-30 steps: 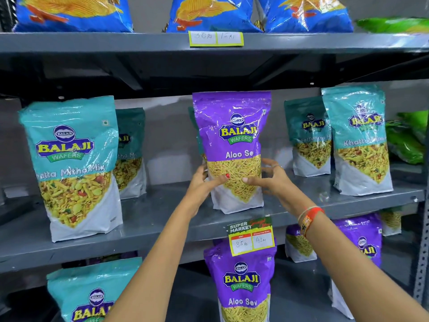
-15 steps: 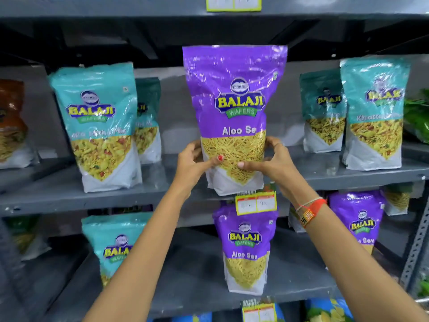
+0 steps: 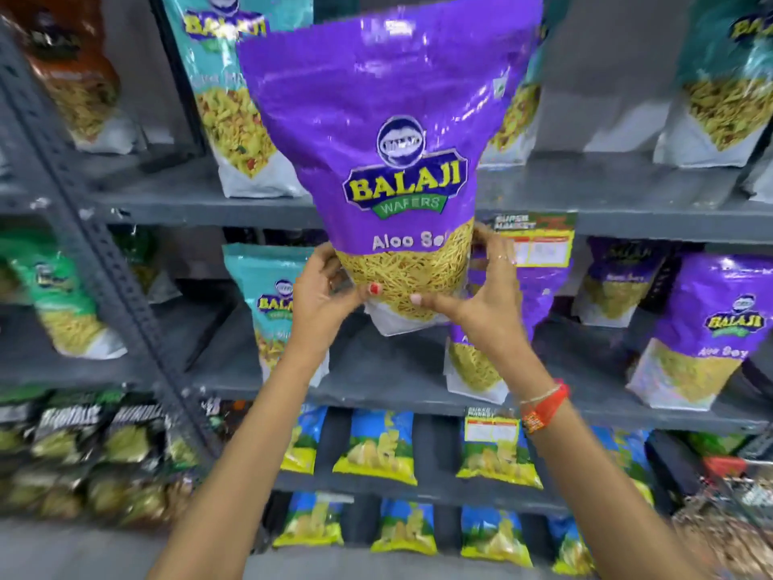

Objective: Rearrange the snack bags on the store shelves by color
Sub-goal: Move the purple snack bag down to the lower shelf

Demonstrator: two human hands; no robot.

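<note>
A person's left hand (image 3: 324,293) and right hand (image 3: 487,299) clasp a purple snack bag (image 3: 393,131) by its base, held clear of the shelves; lowering it toward the purple bags (image 3: 711,324) at four o'clock would suit, keeping it upright.

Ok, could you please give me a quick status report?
Both hands, left and right, grip purple Aloo Sev bag, off shelf. Purple bags lower right. Teal bag lower left. Nothing blocking.

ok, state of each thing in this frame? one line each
purple bag: upright, off the shelf, held low by both hands
left hand: gripping the bag's lower left
right hand: gripping its lower right
teal bag: standing on the shelf
purple bag on the right: standing on the shelf
</note>
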